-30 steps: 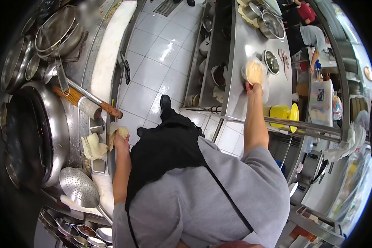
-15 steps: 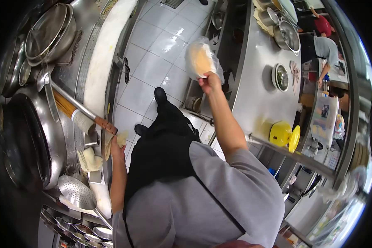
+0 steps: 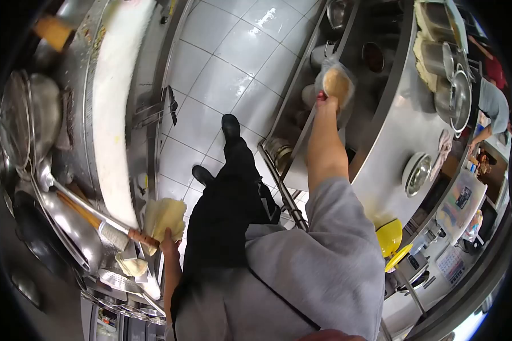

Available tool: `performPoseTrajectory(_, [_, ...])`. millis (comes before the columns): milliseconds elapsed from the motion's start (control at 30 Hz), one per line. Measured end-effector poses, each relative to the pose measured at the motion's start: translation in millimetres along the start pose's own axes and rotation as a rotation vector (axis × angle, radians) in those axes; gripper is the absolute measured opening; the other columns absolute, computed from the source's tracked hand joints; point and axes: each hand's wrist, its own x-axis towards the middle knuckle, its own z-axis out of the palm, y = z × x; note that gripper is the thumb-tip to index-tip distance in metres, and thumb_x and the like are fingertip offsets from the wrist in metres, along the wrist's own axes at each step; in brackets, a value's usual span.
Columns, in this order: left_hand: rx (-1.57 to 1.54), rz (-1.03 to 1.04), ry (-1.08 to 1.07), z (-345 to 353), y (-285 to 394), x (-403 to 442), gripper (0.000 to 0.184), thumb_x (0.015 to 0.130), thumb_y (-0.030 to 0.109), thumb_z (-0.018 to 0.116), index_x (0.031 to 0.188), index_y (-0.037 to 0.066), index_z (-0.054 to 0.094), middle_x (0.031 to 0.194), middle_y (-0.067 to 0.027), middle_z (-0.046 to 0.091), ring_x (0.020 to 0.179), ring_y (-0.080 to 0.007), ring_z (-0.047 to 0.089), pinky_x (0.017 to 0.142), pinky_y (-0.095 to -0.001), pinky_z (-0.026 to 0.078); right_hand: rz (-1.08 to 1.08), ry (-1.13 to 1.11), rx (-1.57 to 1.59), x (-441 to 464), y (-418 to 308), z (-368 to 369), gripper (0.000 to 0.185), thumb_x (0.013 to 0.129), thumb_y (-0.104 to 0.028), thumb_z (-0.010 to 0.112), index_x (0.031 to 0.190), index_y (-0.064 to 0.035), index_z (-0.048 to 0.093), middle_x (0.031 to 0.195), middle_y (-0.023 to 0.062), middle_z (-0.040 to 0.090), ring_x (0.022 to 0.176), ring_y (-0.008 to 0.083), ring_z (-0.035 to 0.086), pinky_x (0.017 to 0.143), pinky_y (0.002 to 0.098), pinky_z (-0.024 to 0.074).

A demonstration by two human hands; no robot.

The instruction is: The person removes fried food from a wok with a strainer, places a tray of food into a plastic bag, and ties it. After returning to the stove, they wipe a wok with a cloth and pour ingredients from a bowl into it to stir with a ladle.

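Observation:
My left hand [image 3: 168, 245] is closed on a pale yellow cloth [image 3: 166, 219], beside the wooden end of a long metal handle [image 3: 105, 216]. A folded cloth [image 3: 132, 265] and a white-wrapped brush [image 3: 114, 236] lie close by on the stove side. My right hand [image 3: 327, 102] reaches out, its fingers wrapped around a clear plastic bag [image 3: 347, 94] with something tan inside; what that is I cannot make out. It hangs at the shelf opening below the steel table [image 3: 375, 153], where bowls [image 3: 308, 96] show behind it.
A long white strip [image 3: 114, 108] runs along the stove edge, with woks [image 3: 45, 238] and strainers [image 3: 40, 113] to the left. On the steel table stand a bowl [image 3: 417, 173], pots [image 3: 452, 96] and a yellow container [image 3: 389, 238]. Another person [image 3: 492, 108] works beyond it.
My right hand has carried the plastic bag from over the floor to the shelf opening under the table. The cloth in my left hand now shows more spread out. The whole view has shifted.

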Motion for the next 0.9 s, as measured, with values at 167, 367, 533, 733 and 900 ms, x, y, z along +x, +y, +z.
performPoseTrajectory(167, [-0.044, -0.127, 0.136, -5, 10, 26, 0.045, 0.091, 0.035, 0.067, 0.123, 0.006, 0.054, 0.103, -0.009, 0.066, 0.074, -0.021, 0.066, 0.053, -0.0304, 0.054, -0.121, 0.031, 0.179, 62, -17, -24, 0.025, 0.095, -0.018, 0.046, 0.117, -0.0114, 0.056, 0.104, 0.0082, 0.061, 0.079, 0.0199, 0.06, 0.062, 0.0307, 0.0538])
performPoseTrajectory(367, [-0.212, -0.12, 0.086, -4, 9, 44, 0.045, 0.091, 0.035, 0.066, 0.123, 0.007, 0.052, 0.095, -0.0086, 0.066, 0.069, -0.0212, 0.065, 0.05, -0.0301, 0.051, -0.152, 0.123, 0.2, 10, -24, -23, 0.031, 0.101, -0.029, 0.049, 0.127, -0.013, 0.05, 0.108, 0.0114, 0.061, 0.075, 0.023, 0.063, 0.063, 0.0308, 0.0573])
performPoseTrajectory(533, [-0.077, -0.015, -0.071, 1, 3, 35, 0.044, 0.092, 0.042, 0.063, 0.12, 0.01, 0.052, 0.092, -0.0064, 0.065, 0.064, -0.0182, 0.061, 0.046, -0.0259, 0.043, -0.25, -0.318, -0.412, -78, 39, -46, 0.027, 0.098, -0.031, 0.053, 0.096, -0.0043, 0.057, 0.061, 0.0047, 0.054, 0.045, 0.0173, 0.052, 0.04, 0.0304, 0.0427])
performPoseTrajectory(733, [0.189, 0.625, -0.044, -1, -59, 89, 0.047, 0.092, 0.037, 0.066, 0.121, 0.001, 0.057, 0.105, -0.0109, 0.066, 0.082, -0.0175, 0.064, 0.069, -0.0329, 0.053, -0.471, -1.23, -1.748, -192, 192, -141, 0.023, 0.096, -0.028, 0.058, 0.095, -0.0059, 0.065, 0.064, 0.0041, 0.059, 0.052, 0.0148, 0.057, 0.049, 0.0336, 0.0465])
performPoseTrajectory(900, [-0.065, 0.647, -0.287, -5, -67, 34, 0.029, 0.084, 0.013, 0.069, 0.109, 0.003, 0.06, 0.096, -0.0085, 0.064, 0.086, -0.0204, 0.061, 0.074, -0.0358, 0.052, -0.414, -2.017, -1.837, -340, 280, -229, 0.03, 0.09, -0.03, 0.065, 0.102, -0.003, 0.068, 0.076, 0.0087, 0.069, 0.071, 0.0173, 0.066, 0.069, 0.0329, 0.0527])
